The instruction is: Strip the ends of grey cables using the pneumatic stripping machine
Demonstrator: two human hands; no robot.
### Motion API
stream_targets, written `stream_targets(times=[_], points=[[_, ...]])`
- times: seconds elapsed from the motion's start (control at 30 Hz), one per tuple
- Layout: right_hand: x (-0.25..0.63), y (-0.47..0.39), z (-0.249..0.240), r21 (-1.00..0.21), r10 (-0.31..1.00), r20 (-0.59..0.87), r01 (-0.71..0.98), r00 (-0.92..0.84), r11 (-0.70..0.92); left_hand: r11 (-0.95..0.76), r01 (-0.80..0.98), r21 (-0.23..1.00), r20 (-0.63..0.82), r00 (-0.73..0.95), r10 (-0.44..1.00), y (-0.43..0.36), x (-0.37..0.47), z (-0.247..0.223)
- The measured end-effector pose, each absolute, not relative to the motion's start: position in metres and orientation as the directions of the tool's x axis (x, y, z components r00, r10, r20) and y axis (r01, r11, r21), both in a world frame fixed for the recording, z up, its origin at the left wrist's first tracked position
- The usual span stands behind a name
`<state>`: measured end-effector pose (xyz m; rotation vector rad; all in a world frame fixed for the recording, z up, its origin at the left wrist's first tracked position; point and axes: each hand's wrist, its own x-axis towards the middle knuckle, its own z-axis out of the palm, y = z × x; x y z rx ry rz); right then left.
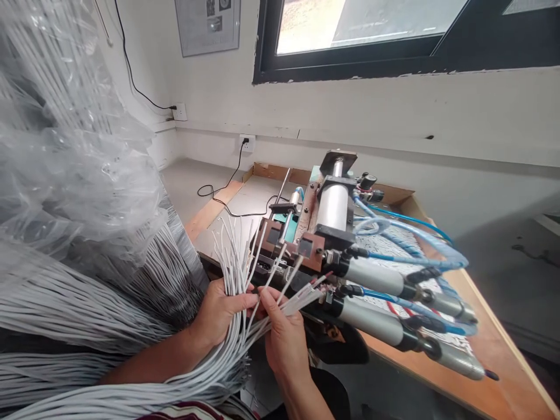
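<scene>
My left hand (225,312) is closed around a bundle of light grey cables (236,274), whose loose ends fan upward above my fingers. Beside it, my right hand (284,326) grips several cables of the same bundle, with thumb and fingers pinched together. The ends in my right hand spread up and to the right, and a few show reddish inner wire at their tips. Both thumbs nearly meet between the two groups. Just beyond my hands stands a pneumatic machine (335,207) with silver cylinders and brown clamp blocks. The cables drape down and left across my lap.
Large stacks of grey cables (79,303) lie to the left, partly under clear plastic wrap (79,186). Blue air hoses (406,233) loop right of the machine. The wooden-edged workbench (503,361) holds cut scraps. Black cords run to wall sockets (247,143).
</scene>
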<state>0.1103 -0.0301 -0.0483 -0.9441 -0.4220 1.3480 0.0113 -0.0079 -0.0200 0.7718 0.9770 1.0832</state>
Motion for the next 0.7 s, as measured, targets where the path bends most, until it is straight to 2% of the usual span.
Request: stream_targets(times=[0.13,0.3,0.37,0.47,0.57,0.63,0.7], points=[[0.111,-0.033,-0.058,-0.806,0.893,-0.271,-0.592,0.360,-0.006,0.294,-0.344,0.892,-0.287,0.073,0.955,-0.008,0.009,-0.019],[0.113,-0.024,-0.055,-0.754,0.860,-0.355,-0.656,0.366,-0.031,0.264,-0.288,0.920,-0.266,0.033,0.963,-0.006,0.007,-0.023],[0.114,-0.021,-0.050,-0.728,0.860,-0.384,-0.683,0.337,-0.057,0.237,-0.254,0.938,-0.241,0.019,0.970,-0.006,0.006,-0.024],[0.115,-0.019,-0.044,-0.658,0.880,-0.430,-0.738,0.200,-0.154,0.197,-0.217,0.956,-0.197,0.026,0.980,-0.007,0.005,-0.024],[0.115,-0.019,-0.040,-0.615,0.916,-0.397,-0.756,0.049,-0.226,0.178,-0.217,0.960,-0.160,0.098,0.982,-0.010,0.006,-0.024],[0.113,-0.022,-0.040,-0.644,0.933,-0.356,-0.738,0.054,-0.203,0.168,-0.208,0.964,-0.140,0.145,0.980,-0.012,0.007,-0.024],[0.111,-0.026,-0.041,-0.701,0.940,-0.313,-0.701,0.137,-0.132,0.179,-0.221,0.959,-0.142,0.171,0.975,-0.014,0.007,-0.025]])
